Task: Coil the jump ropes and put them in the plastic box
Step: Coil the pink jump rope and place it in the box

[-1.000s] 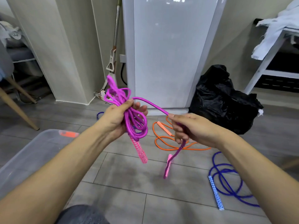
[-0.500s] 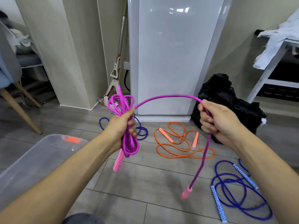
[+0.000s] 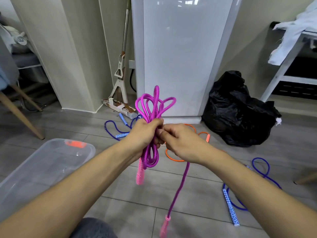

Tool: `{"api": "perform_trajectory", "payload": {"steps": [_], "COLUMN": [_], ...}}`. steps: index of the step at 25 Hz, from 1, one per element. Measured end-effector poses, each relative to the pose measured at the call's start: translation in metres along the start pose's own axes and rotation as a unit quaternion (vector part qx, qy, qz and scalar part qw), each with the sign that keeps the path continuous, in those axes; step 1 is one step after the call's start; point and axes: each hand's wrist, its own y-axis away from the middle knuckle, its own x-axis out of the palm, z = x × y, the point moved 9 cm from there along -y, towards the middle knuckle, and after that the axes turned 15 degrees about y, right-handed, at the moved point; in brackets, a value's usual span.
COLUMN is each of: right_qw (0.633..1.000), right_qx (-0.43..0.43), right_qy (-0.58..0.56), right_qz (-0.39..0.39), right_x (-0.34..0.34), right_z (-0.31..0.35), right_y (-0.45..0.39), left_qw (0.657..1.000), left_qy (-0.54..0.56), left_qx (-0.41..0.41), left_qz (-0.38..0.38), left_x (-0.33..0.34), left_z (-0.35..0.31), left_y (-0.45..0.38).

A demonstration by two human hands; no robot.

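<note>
Free tail of purple rope (image 3: 178, 188) hanging near-vertical below right hand (image 3: 181, 143), pink handle (image 3: 164, 226) low, close to body. Hands touching, both clamped on rope: left hand (image 3: 145, 134) fisted round upright bundle, loops above, other handle below. Box (image 3: 42, 169) lower left, nearer left arm, open floor between. Beyond: orange rope (image 3: 173, 158), blue ropes (image 3: 229, 205) on floor.
</note>
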Motion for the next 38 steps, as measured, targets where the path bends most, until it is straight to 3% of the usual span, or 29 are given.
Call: {"api": "perform_trajectory", "payload": {"steps": [4, 8, 15, 19, 23, 27, 30, 33, 35, 36, 38], "right_qw": [0.985, 0.963, 0.94, 0.957, 0.987, 0.983, 0.979, 0.978, 0.971, 0.968, 0.964], "right_qx": [0.043, 0.016, 0.098, 0.149, 0.1, 0.08, 0.079, 0.035, 0.022, 0.025, 0.044], "right_qy": [-0.136, -0.144, -0.163, -0.141, -0.12, -0.117, -0.09, -0.013, 0.032, 0.04, 0.024], "right_qz": [0.1, 0.228, 0.283, 0.203, 0.03, -0.116, -0.167, -0.204, -0.236, -0.248, -0.262], "right_x": [0.018, 0.033, -0.001, -0.05, -0.098, -0.128, -0.137, -0.144, -0.15, -0.152, -0.154], "right_z": [-0.012, -0.023, -0.097, -0.124, -0.099, -0.078, -0.078, -0.065, -0.058, -0.06, -0.072], "right_y": [0.01, 0.024, 0.052, 0.067, 0.049, 0.042, 0.044, 0.042, 0.04, 0.039, 0.04], "left_qw": [0.988, 0.959, 0.96, 0.987, 0.991, 0.973, 0.928, 0.801, 0.717, 0.695, 0.701], "left_qy": [0.152, 0.28, 0.272, 0.111, -0.034, -0.186, -0.32, -0.568, -0.669, -0.686, -0.676], "left_qx": [-0.016, -0.025, -0.02, -0.049, -0.12, -0.128, -0.125, -0.057, 0.01, 0.046, 0.099], "left_qz": [-0.019, -0.028, -0.062, -0.106, -0.047, 0.046, 0.147, 0.18, 0.197, 0.21, 0.205], "left_x": [-0.02, -0.038, -0.076, -0.098, -0.079, -0.055, -0.04, -0.024, -0.004, 0.008, 0.025], "left_z": [-0.006, -0.011, -0.023, -0.019, -0.003, 0.007, 0.018, 0.014, 0.008, 0.003, -0.009], "left_y": [-0.009, -0.021, -0.027, -0.021, -0.013, -0.007, 0.003, 0.012, 0.02, 0.026, 0.034]}}
